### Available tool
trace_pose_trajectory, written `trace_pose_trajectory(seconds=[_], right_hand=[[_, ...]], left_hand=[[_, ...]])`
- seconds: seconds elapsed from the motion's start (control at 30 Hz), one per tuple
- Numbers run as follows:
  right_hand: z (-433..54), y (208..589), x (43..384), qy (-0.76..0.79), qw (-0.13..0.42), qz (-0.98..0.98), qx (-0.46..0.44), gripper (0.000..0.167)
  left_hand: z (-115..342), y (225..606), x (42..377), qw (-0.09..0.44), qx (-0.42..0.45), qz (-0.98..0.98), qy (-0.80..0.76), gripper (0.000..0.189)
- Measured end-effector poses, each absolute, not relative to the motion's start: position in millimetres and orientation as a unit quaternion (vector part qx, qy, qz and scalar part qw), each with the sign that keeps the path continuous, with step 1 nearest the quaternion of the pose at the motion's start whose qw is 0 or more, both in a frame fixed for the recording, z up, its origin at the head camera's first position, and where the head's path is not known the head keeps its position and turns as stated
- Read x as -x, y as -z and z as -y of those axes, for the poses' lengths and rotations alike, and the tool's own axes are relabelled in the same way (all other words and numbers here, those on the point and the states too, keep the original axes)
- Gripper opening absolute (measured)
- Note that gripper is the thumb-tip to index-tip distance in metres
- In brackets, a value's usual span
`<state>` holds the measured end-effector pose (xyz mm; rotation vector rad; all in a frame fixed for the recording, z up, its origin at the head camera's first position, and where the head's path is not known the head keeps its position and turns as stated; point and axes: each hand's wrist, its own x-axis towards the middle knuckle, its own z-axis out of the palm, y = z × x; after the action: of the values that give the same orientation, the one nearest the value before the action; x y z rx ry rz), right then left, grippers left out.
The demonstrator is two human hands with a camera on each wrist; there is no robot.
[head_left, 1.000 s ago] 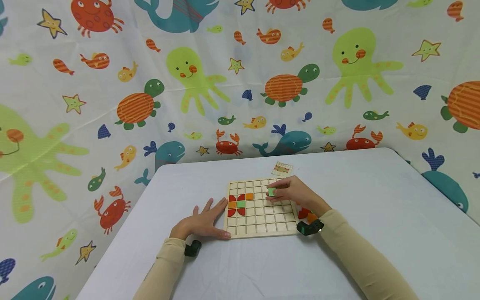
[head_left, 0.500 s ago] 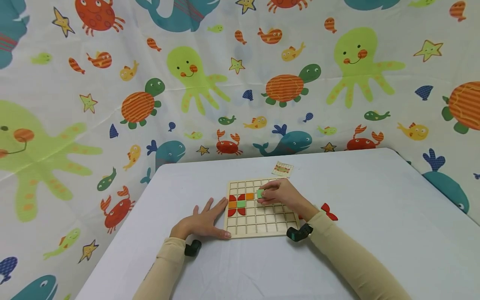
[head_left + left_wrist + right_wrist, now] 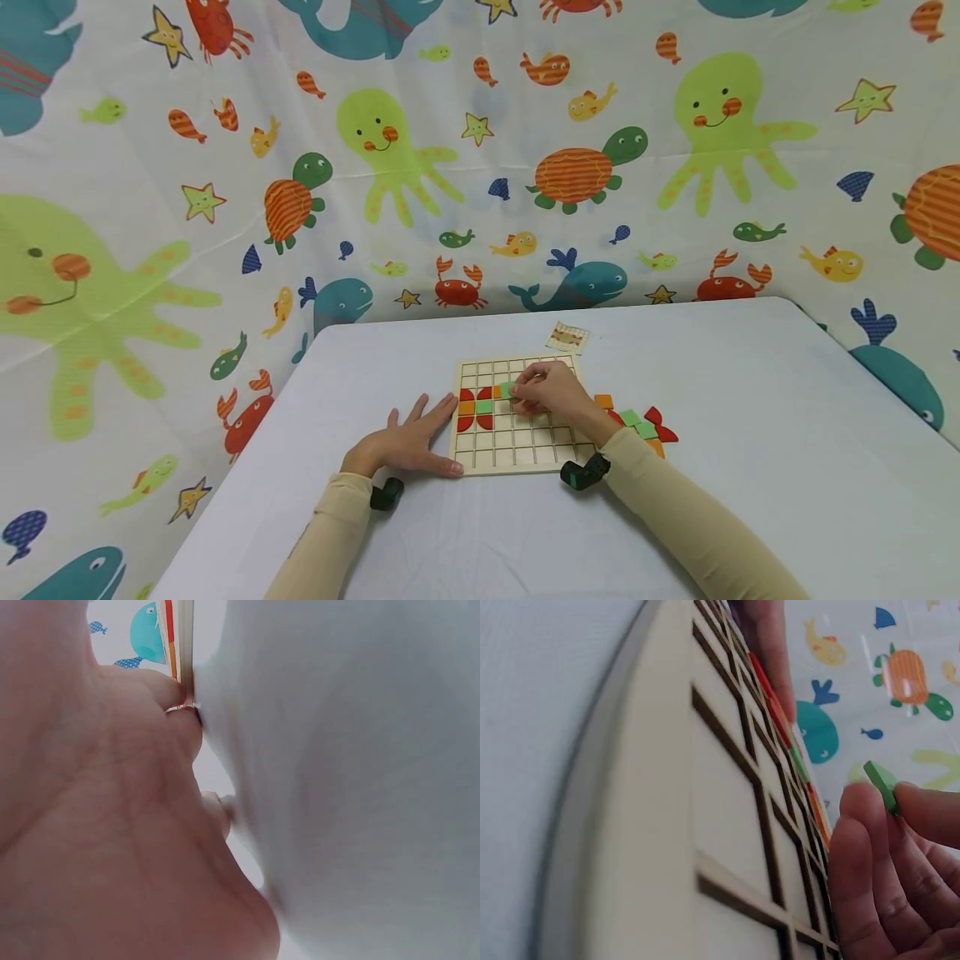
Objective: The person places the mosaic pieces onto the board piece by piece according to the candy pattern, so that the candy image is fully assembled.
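**The right hand (image 3: 551, 389) pinches a green tile (image 3: 506, 390) above the grid board (image 3: 504, 457)**

From my station I see the right hand's fingertips clamped on the green tile. My right wrist view shows the tile nearly edge-on, with a gap between it and the grid board. In my head view it covers part of an orange tile (image 3: 497, 392) lying on the board.

The orange tile sits in the same row as the upper pair of four red pieces (image 3: 466, 394), just to their right. Those have curved edges and stand in two rows at the board's left side; between the rows I make out an orange square (image 3: 467, 407) and a green square (image 3: 483, 407), side by side.

The left hand (image 3: 408, 444) keeps nothing in its grasp: its fingers are straight and spread, one fingertip at the board's left edge, the thumb at the near left corner.

Farther out, I have loose pieces (image 3: 629, 417) in red, green and orange right of the board, partly behind the right sleeve (image 3: 690, 517). A small patterned card (image 3: 567, 336) lies just past the board's far edge. All rest on a white table (image 3: 757, 417), in front of a sea-creature curtain (image 3: 435, 250).
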<state>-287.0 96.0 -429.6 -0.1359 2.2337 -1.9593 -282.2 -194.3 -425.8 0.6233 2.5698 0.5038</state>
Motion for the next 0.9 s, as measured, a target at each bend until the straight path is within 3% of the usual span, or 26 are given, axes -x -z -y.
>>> trace_pose_trajectory(seconds=[0.6,0.9], right_hand=[[-80,433,282,0.577,0.042,-0.815,0.031,0.004],[-80,435,282,0.561,0.032,-0.827,0.028,0.008]], left_hand=[[194,426,282,0.221,-0.222,-0.933,-0.177,0.122],[194,426,281,0.222,-0.222,-0.933,-0.178,0.122]])
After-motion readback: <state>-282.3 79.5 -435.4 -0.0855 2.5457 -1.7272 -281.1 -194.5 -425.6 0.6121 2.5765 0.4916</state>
